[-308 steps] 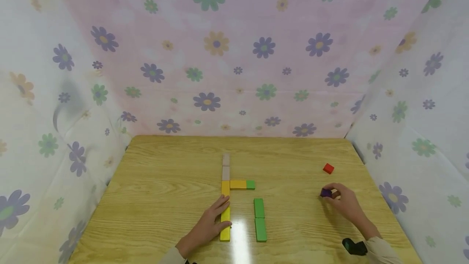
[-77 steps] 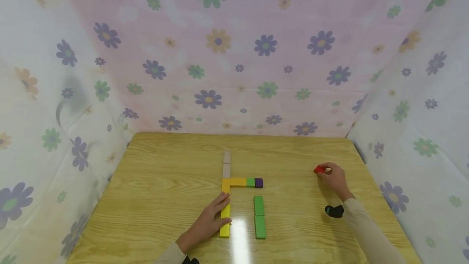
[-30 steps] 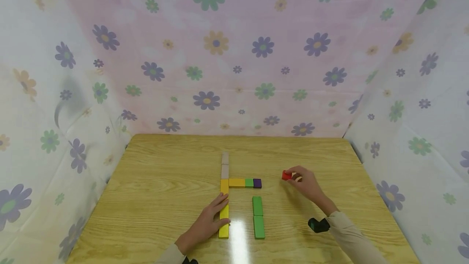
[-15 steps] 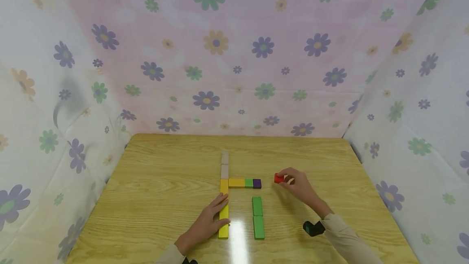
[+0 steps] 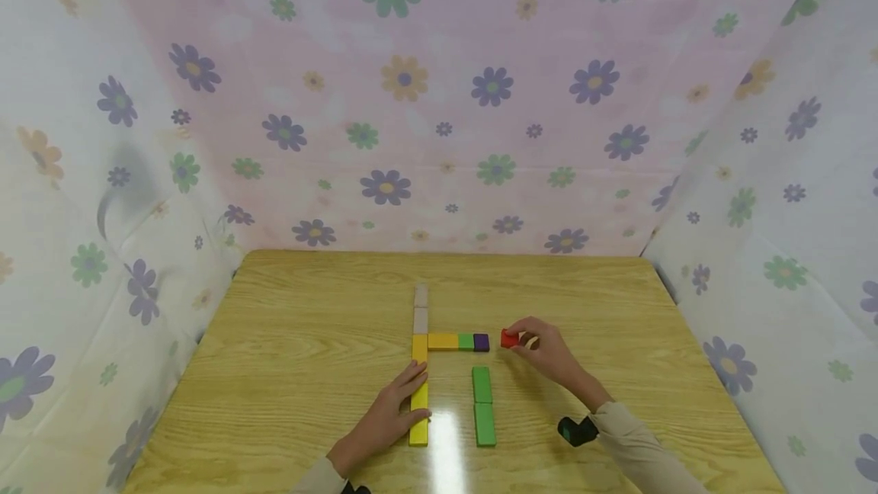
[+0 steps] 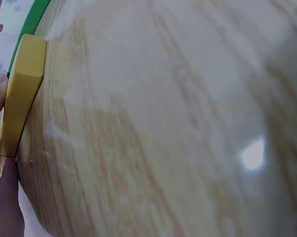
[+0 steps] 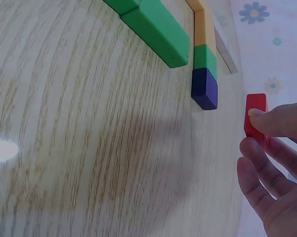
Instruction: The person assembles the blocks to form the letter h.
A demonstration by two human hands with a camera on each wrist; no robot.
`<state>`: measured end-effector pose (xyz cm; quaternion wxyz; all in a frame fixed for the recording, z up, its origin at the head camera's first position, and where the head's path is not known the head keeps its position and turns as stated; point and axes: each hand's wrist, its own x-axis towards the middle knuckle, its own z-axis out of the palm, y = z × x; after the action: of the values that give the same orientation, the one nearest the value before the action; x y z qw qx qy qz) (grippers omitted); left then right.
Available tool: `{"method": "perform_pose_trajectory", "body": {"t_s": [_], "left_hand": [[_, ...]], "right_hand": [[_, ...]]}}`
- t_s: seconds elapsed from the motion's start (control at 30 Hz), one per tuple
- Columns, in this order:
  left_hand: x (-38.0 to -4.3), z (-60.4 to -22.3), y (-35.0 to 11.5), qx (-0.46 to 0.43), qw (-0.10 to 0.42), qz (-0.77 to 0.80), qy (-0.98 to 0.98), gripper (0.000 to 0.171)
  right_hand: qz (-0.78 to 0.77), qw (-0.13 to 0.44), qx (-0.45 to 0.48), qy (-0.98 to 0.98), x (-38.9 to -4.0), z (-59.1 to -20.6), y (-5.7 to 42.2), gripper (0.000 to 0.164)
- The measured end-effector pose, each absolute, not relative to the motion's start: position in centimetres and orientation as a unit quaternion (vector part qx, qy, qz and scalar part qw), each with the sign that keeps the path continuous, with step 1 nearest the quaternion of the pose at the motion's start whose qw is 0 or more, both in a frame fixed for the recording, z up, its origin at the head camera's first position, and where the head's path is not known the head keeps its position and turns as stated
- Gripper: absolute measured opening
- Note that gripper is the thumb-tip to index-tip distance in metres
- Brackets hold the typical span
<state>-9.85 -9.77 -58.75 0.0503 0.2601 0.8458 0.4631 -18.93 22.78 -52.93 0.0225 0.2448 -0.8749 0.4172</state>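
Note:
In the head view my right hand (image 5: 545,353) pinches a red block (image 5: 510,338) between thumb and fingers, a short gap to the right of a purple block (image 5: 482,343). The right wrist view shows the red block (image 7: 255,113) held apart from the purple block (image 7: 203,90). That purple block ends a side row with a small green block (image 5: 466,342) and an orange block (image 5: 443,342). The row joins a long upright line of orange, yellow (image 5: 418,433) and pale wooden blocks (image 5: 421,320). My left hand (image 5: 384,418) rests across the yellow part, fingers extended.
Two green blocks (image 5: 483,402) lie end to end below the side row, between the hands. The wooden table (image 5: 288,326) is bordered by flowered cloth (image 5: 439,97) at the back and both sides.
The purple block, earlier in my right hand, now sits at the side row's end. My right hand has since picked up the red block and carried it left. The left hand stays put.

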Motion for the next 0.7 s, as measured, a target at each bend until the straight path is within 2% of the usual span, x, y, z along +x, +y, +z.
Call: {"method": "perform_pose_trajectory", "body": {"t_s": [0.27, 0.7], "left_hand": [[-9.7, -58.5, -9.8, 0.261, 0.052, 0.47, 0.842, 0.063], [-9.8, -58.7, -9.8, 0.262, 0.05, 0.466, 0.844, 0.063]], "right_hand": [[0.424, 0.029, 0.264, -0.866, -18.6, -53.2, 21.8, 0.022], [0.448, -0.02, 0.273, -0.851, -18.2, -54.2, 20.5, 0.023]]}}
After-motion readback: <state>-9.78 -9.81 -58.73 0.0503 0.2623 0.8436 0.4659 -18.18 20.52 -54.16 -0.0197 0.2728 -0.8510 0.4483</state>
